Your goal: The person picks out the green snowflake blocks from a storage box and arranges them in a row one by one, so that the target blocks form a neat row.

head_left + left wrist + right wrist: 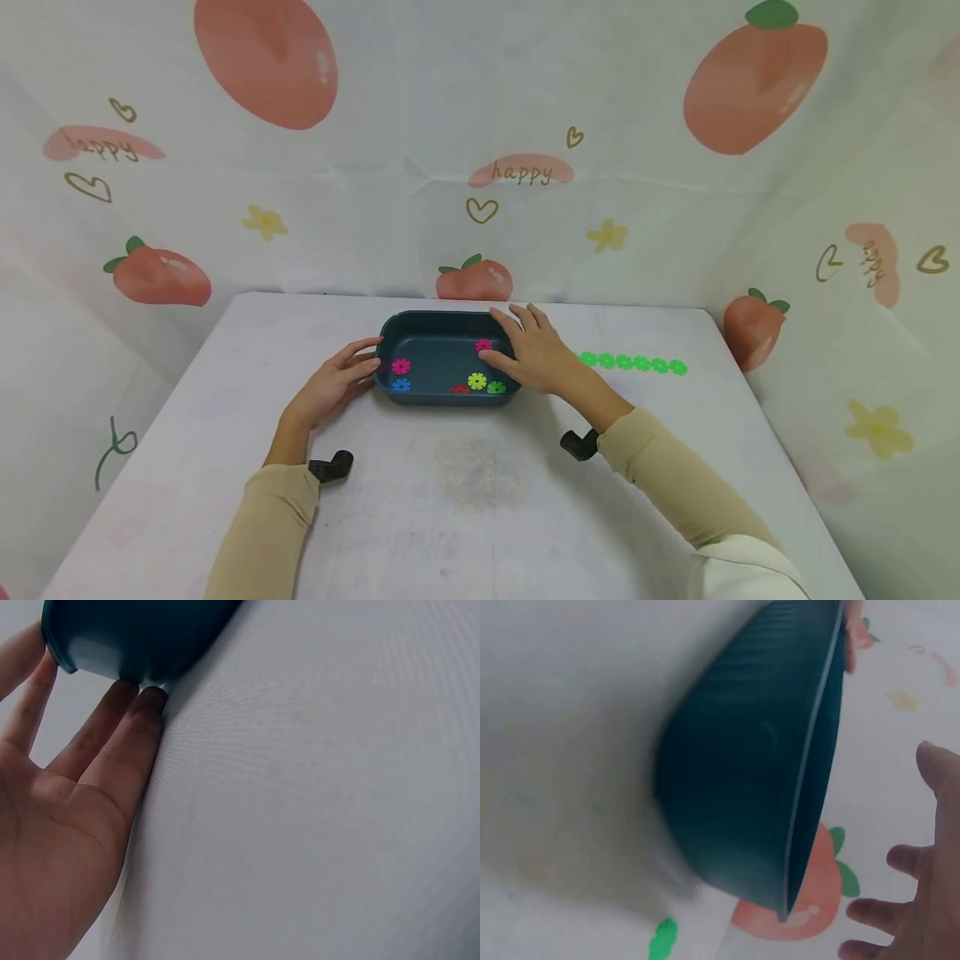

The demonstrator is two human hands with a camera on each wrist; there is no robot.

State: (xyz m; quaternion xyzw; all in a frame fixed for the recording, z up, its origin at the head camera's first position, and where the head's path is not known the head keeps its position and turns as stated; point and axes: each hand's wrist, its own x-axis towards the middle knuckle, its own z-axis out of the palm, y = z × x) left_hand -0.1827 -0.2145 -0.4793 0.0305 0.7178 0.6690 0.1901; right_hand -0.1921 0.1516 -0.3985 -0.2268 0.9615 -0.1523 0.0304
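A dark teal plastic basin (442,400) with rounded corners stands on the table, several small flower-shaped plastic discs inside. Among them are a pink disc (401,366), a blue disc (401,385), a yellow disc (477,381) and a green disc (497,387). My left hand (333,385) touches the basin's left end; in the left wrist view its fairly straight fingertips (124,690) meet the outer wall. Over the basin's right end hovers my right hand (536,350), fingers spread and apart from the rim in the right wrist view, holding nothing visible. Another pink disc (483,344) lies near its thumb.
To the right of the basin, a row of several bright green flower-shaped discs (641,363) lies on the white table (420,517). A printed cloth (390,125) with fruit pictures hangs behind the table and along its sides. A black device is strapped to each wrist.
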